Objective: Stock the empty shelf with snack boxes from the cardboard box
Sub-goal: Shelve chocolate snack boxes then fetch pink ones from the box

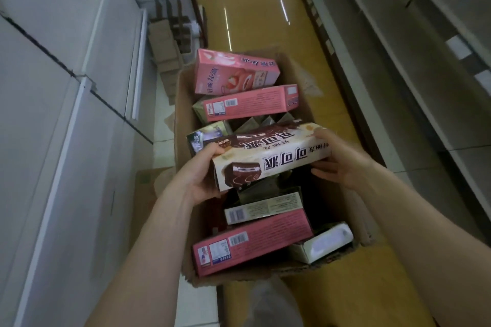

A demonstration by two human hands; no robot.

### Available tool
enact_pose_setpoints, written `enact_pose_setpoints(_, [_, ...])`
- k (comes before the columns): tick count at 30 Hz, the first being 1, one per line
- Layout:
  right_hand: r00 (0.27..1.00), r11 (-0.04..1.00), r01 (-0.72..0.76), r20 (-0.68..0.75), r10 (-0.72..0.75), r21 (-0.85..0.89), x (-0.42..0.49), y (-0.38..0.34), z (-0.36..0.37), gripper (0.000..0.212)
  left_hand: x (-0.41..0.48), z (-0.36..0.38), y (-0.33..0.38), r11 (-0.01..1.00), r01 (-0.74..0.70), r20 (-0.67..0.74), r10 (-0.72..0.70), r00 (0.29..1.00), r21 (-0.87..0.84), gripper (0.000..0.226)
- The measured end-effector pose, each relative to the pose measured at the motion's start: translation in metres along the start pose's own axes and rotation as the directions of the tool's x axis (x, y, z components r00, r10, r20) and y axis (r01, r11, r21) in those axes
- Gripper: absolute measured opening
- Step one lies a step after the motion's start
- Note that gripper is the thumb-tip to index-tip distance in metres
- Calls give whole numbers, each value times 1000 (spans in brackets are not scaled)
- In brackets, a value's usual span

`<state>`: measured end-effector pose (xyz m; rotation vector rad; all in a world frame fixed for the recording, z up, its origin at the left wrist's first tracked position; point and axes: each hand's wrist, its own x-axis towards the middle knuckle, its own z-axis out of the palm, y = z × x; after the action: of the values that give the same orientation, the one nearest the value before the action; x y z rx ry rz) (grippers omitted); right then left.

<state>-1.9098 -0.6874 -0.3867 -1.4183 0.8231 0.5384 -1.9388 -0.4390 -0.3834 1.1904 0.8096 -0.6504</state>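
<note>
You hold the chocolate snack box (271,151) in both hands, above the open cardboard box (183,103).
Your left hand (196,175) grips its 9 o'clock end, thumb on top. Your right hand (342,159) clasps the 3 o'clock end, fingers curled beneath. Two pink snack boxes (236,74) lie in the cardboard box toward 12 o'clock, and a third pink box (252,244) lies toward 6 o'clock. The shelf (398,34) runs along at 2 o'clock.

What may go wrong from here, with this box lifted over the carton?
The chocolate pie box is held only at its ends by the left hand and right hand; it may slip back into the cardboard box. The pink snack box below lies tilted and could be dented by it.
</note>
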Motion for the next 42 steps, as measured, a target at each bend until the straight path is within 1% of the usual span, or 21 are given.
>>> enact_pose_setpoints(2, [998,998,39,-57,-36,53,-11,2,-15,33,-6,10,1,996,-61,25,60,998,57,31])
enact_pose_setpoints(3, [996,995,59,-75,-53,80,-17,1,-23,33,-10,17,3,993,-93,37,90,995,68,33])
enact_pose_setpoints(5, [994,991,78,-84,-69,108,-31,2,-39,29,-18,33,7,985,-158,46,155,987,71,28])
enact_pose_setpoints(6, [994,989,85,-81,-76,121,-39,3,-48,27,-23,43,9,979,-188,51,184,982,79,33])
enact_pose_setpoints(8, [993,982,109,-70,-99,155,-56,7,-71,21,-31,66,11,966,-239,66,233,970,103,56])
enact_pose_setpoints(9, [992,977,123,-63,-113,172,-66,9,-86,20,-36,78,10,957,-261,83,252,964,123,59])
enact_pose_setpoints(12, [983,962,181,-79,-168,206,-99,21,-137,22,-59,124,4,935,-306,188,272,944,180,40])
enact_pose_setpoints(13, [977,953,208,-97,-191,218,-112,26,-154,22,-68,141,1,927,-320,222,276,935,195,38])
enact_pose_setpoints(18, [926,886,343,-269,-264,313,-181,58,-239,23,-123,232,-26,857,-419,407,282,869,301,47])
enact_pose_setpoints(20, [899,854,391,-344,-273,343,-211,73,-271,24,-151,267,-42,821,-460,480,270,835,338,42])
enact_pose_setpoints(23, [850,792,473,-436,-295,387,-259,99,-316,22,-190,314,-70,774,-511,583,233,778,374,29])
enact_pose_setpoints(27, [763,726,569,-577,-291,386,-321,134,-372,22,-239,373,-112,740,-531,680,138,720,413,24])
enact_pose_setpoints(31, [664,660,652,-701,-259,374,-380,170,-422,22,-286,432,-156,695,-579,776,49,629,426,23])
enact_pose_setpoints(33, [634,642,671,-735,-239,370,-400,182,-437,23,-300,456,-169,685,-596,802,30,597,418,27])
enact_pose_setpoints(35, [583,614,701,-786,-203,362,-423,198,-457,24,-321,485,-187,658,-617,834,-30,551,432,29])
enact_pose_setpoints(40, [450,551,770,-886,-109,323,-474,223,-500,23,-366,553,-228,618,-663,892,-151,426,421,25])
enact_pose_setpoints(42, [393,541,787,-917,-72,295,-491,231,-515,23,-382,579,-244,598,-683,904,-208,373,419,21])
